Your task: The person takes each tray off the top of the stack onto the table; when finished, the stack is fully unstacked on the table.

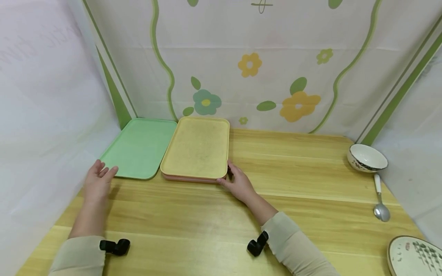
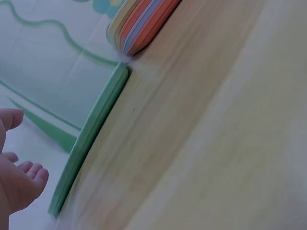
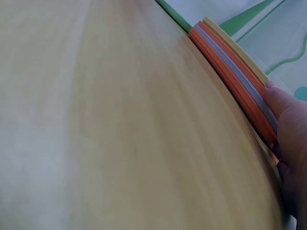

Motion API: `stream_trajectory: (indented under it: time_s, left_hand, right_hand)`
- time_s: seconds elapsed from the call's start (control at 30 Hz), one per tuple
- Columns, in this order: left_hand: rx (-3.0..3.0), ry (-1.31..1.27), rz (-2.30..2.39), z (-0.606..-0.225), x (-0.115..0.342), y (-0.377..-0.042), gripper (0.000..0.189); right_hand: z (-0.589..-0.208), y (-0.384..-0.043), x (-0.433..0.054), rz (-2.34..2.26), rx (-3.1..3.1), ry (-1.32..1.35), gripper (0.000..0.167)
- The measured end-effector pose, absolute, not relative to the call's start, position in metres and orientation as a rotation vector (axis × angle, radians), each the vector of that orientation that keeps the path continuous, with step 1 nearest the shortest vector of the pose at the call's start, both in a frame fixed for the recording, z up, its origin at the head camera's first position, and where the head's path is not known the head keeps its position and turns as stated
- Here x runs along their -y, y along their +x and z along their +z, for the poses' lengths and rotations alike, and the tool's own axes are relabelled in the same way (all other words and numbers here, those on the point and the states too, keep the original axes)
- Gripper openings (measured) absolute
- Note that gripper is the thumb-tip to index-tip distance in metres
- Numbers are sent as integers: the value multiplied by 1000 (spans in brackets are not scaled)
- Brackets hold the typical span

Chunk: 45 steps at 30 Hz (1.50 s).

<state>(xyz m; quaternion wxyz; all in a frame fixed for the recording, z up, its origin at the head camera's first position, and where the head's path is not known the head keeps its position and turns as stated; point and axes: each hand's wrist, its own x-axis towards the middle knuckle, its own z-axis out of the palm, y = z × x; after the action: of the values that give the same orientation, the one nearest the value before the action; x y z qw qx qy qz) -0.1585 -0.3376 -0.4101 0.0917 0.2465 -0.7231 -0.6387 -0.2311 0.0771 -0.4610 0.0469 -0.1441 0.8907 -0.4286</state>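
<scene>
A light green tray (image 1: 141, 147) lies flat at the back left of the table. Beside it on the right is a stack of trays (image 3: 238, 79), a yellow tray (image 1: 198, 147) on top of orange and grey-purple layers. My left hand (image 1: 99, 182) is at the green tray's front left corner, fingers loosely bent and holding nothing; the left wrist view shows a gap between hand and rim. My right hand (image 1: 239, 184) grips the stack's front right corner, thumb at the front edge and fingers along the right side, partly hidden.
A patterned bowl (image 1: 367, 157) stands at the table's right edge, with a white-handled spoon (image 1: 380, 199) in front of it. A decorated plate (image 1: 416, 257) lies at the near right corner. A flowered cloth (image 1: 214, 57) hangs behind the wooden table (image 1: 193, 226).
</scene>
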Motion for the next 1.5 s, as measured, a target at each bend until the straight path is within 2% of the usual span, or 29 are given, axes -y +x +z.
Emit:
stream_trajectory:
  time_s: [0.33,0.57,0.97,1.5]
  left_hand:
    - [2302,318,-1994,-415,310,-168,90]
    - [2337,156,-2090,-418,281,-175,89]
    - [2322,40,-2277,-430,253,-181,81]
    - [2449,38,-2188,-442,246,-191,81]
  right_hand:
    - [-459,-228,-77,-1315,-2708,-457,95]
    - [-459,-228,-78,-1308,-2711,-448,95]
    - [-459,-227,-77,-1282,-2727,-450,95]
    - [-456,-227,-77,-1249,-2728,-457,96]
